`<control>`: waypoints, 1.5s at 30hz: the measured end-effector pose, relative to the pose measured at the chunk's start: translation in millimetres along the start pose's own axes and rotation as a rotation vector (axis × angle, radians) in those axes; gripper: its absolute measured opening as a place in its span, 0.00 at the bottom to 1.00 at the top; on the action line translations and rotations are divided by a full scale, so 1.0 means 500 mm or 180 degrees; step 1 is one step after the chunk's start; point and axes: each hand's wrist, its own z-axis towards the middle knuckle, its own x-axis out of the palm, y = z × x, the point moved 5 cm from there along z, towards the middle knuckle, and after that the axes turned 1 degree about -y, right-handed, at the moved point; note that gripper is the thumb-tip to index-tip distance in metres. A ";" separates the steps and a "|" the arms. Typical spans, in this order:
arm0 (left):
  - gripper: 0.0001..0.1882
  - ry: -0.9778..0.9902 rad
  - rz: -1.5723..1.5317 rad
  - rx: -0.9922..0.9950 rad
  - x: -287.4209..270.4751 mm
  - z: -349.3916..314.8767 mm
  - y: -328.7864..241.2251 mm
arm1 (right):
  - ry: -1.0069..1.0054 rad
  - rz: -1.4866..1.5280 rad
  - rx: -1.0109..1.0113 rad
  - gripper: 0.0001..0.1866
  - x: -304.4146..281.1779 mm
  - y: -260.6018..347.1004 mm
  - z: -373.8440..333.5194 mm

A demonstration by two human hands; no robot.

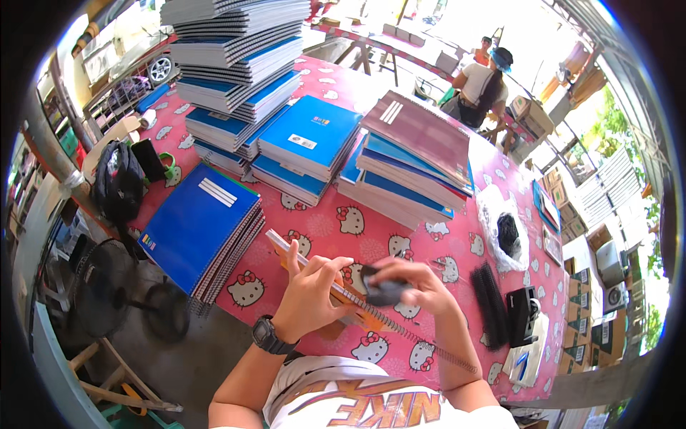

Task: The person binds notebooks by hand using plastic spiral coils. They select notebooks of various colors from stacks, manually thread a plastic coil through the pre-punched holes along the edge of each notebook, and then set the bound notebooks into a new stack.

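Observation:
My left hand (311, 297), a black watch at its wrist, grips an orange-edged notebook (375, 319) tilted on its edge before me. A thin wire spiral coil (443, 352) runs along the notebook's edge, its loose end trailing to the lower right. Just above that edge, my right hand (418, 284) is closed around a black hand-held object (384, 289). Motion blurs the object, so its kind does not show. To the left lies a pile of spiral notebooks (204, 222) with blue covers, its spirals facing my side.
Behind stand a tall notebook stack (239, 79), blue books (309, 132) and a maroon-topped stack (418, 136). Rightward lie a plastic bag (493, 225), black coils (489, 306) and a black device (522, 314). A fan (107, 286) stands left of the pink table (329, 222). People (479, 89) work farther back.

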 end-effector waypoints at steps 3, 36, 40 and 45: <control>0.43 0.0250 -0.0116 -0.0103 -0.003 0.002 0.007 | 0.0301 -0.1195 0.0504 0.25 0.017 -0.029 0.021; 0.25 -0.1279 -0.3085 -0.1248 -0.016 -0.031 0.183 | 0.0240 0.0652 0.0039 0.25 0.066 -0.020 0.081; 0.25 -0.1228 -0.2951 -0.1317 -0.017 -0.040 0.184 | -0.0159 -0.1589 0.0908 0.26 0.022 -0.069 0.116; 0.24 -0.1152 -0.2951 -0.1406 -0.019 -0.035 0.180 | 0.0148 -0.1011 0.0674 0.25 0.045 -0.068 0.132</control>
